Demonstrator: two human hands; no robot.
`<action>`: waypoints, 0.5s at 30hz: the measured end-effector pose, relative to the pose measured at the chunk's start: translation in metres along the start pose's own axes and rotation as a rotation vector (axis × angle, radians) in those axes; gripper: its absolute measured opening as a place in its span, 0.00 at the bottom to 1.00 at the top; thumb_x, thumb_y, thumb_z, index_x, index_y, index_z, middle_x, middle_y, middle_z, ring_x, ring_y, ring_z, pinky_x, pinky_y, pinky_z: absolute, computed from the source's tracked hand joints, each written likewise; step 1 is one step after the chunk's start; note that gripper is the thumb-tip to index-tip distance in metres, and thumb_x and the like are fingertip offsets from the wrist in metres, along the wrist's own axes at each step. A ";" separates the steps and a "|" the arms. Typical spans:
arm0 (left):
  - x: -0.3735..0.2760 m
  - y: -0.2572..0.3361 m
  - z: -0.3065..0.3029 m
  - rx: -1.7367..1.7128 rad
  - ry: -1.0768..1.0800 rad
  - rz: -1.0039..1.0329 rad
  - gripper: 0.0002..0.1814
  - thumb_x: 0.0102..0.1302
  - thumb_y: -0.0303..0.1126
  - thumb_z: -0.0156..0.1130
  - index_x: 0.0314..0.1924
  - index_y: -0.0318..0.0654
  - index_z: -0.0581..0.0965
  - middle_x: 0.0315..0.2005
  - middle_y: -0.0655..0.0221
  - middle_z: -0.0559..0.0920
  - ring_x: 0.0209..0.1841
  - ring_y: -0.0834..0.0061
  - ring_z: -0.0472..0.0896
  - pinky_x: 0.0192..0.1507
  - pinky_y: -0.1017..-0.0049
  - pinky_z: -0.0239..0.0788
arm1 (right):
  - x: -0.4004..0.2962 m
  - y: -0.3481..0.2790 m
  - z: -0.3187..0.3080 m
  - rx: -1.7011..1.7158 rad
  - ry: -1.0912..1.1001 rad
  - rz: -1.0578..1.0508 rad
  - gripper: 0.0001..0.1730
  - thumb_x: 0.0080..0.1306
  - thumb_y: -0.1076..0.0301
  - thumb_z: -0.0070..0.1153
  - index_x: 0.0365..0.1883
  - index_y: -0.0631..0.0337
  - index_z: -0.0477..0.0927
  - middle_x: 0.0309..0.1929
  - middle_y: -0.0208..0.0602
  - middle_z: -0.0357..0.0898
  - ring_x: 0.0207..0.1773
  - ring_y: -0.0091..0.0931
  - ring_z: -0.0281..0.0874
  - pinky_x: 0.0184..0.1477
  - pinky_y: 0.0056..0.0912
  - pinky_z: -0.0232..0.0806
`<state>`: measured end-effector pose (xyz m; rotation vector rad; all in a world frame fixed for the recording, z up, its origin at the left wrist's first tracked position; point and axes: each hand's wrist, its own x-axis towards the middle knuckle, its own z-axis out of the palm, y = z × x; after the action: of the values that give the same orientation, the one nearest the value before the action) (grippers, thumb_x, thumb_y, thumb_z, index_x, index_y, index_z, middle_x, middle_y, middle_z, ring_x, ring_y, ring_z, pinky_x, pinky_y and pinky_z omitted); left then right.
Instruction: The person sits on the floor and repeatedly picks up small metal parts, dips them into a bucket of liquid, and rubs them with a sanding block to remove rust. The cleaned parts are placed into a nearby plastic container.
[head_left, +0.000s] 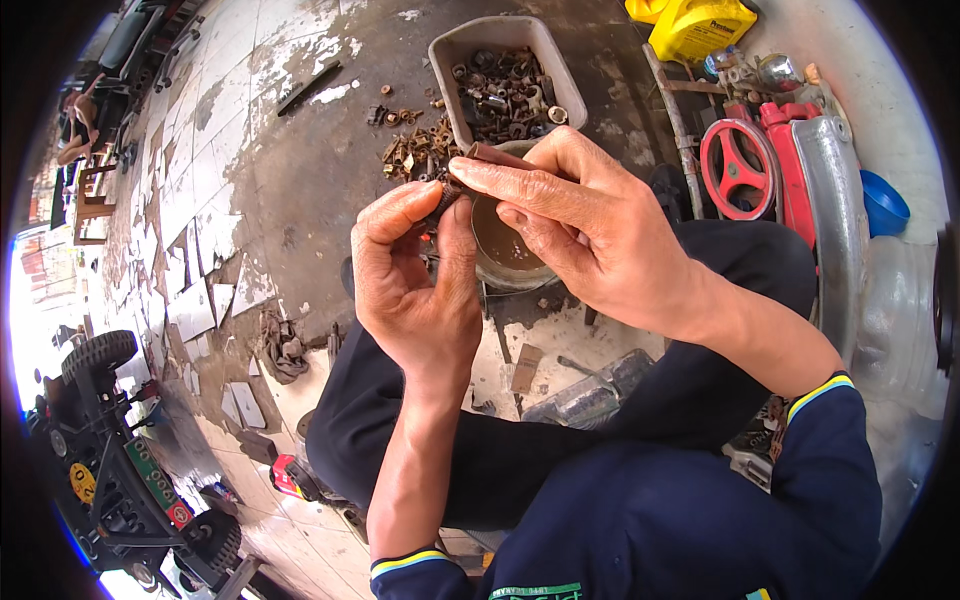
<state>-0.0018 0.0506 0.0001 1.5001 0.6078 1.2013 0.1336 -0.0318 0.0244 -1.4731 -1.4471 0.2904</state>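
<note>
Pinched between the thumb and forefinger of my left hand (420, 277) is a small dark metal piece (447, 202) that looks threaded, largely hidden by the fingertips. My right hand (600, 217) grips a reddish-brown folded strip (496, 156), perhaps sandpaper, whose end is close to the metal piece. Whether they touch is unclear. Below my hands stands a round container (517, 283) holding brownish liquid (504, 236), partly covered by my right hand. Beyond it, a grey plastic tub (566, 86) holds many rusty metal parts (502, 94). Beside the tub lies a pile of rusty fasteners (420, 150).
A red handwheel (766, 142), yellow jug (701, 34) and blue bowl (885, 202) are at the right. Broken white tiles (193, 309) and a rag (283, 349) lie on the floor left. A small vehicle (112, 465) stands lower left; a person (79, 124) is farther off.
</note>
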 end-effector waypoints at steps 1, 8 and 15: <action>0.000 -0.001 0.000 0.029 -0.012 0.010 0.13 0.63 0.14 0.64 0.47 0.29 0.75 0.49 0.61 0.76 0.51 0.76 0.78 0.57 0.76 0.72 | 0.001 0.004 0.001 -0.047 0.020 -0.040 0.24 0.64 0.76 0.60 0.60 0.52 0.80 0.38 0.36 0.75 0.34 0.28 0.76 0.36 0.29 0.72; -0.002 0.001 0.002 0.087 0.006 -0.066 0.10 0.63 0.15 0.65 0.44 0.30 0.77 0.47 0.62 0.77 0.50 0.76 0.78 0.56 0.77 0.71 | -0.002 0.001 0.002 -0.121 0.008 -0.076 0.26 0.63 0.81 0.58 0.61 0.54 0.80 0.41 0.37 0.76 0.36 0.27 0.74 0.38 0.28 0.71; -0.006 -0.003 0.003 0.039 -0.009 -0.104 0.11 0.65 0.17 0.64 0.46 0.29 0.76 0.47 0.63 0.78 0.51 0.78 0.78 0.57 0.78 0.71 | -0.001 0.001 0.002 -0.112 -0.006 -0.031 0.26 0.64 0.81 0.58 0.61 0.54 0.80 0.41 0.37 0.75 0.36 0.28 0.74 0.38 0.28 0.70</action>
<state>-0.0003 0.0451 -0.0049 1.4873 0.6978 1.1080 0.1328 -0.0318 0.0222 -1.5382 -1.5103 0.1974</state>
